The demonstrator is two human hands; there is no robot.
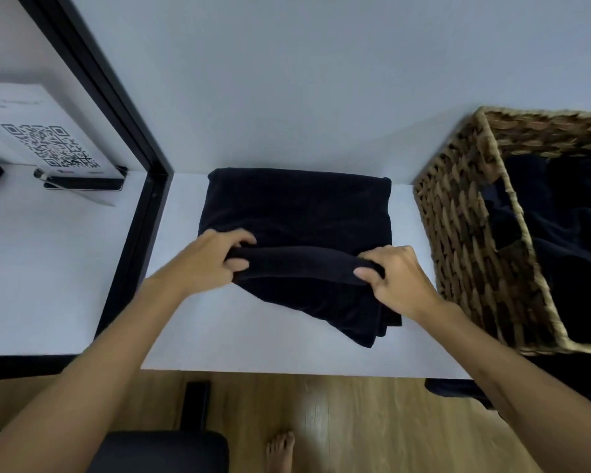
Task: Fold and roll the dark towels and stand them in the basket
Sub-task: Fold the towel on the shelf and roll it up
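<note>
- Head view: we saw a dark towel [297, 213] lying folded flat on the white worktop [253, 343], mid-frame, its far edge against the wall.
- Left hand [215, 259] gripped the left end of a raised fold across the towel's near part, fingers curled over the top, thumb underneath.
- Right hand [394, 278] pinched the right end of the same fold, thumb on the near side, fingers wrapped over.
- Near right corner of the towel showed stacked layers, splayed toward the worktop's front edge.
- Woven basket [464, 240] sat on the worktop just right of the towel, not touching it; more dark towels [567, 240] inside, whether rolled or loose we couldn't tell.
- Black frame post [140, 233] stood left of the towel; beyond it a QR-code sign [48, 145] in a stand.
- Below the worktop: wood floor [355, 421], a bare foot [280, 450], a black seat [164, 452] at bottom left.
</note>
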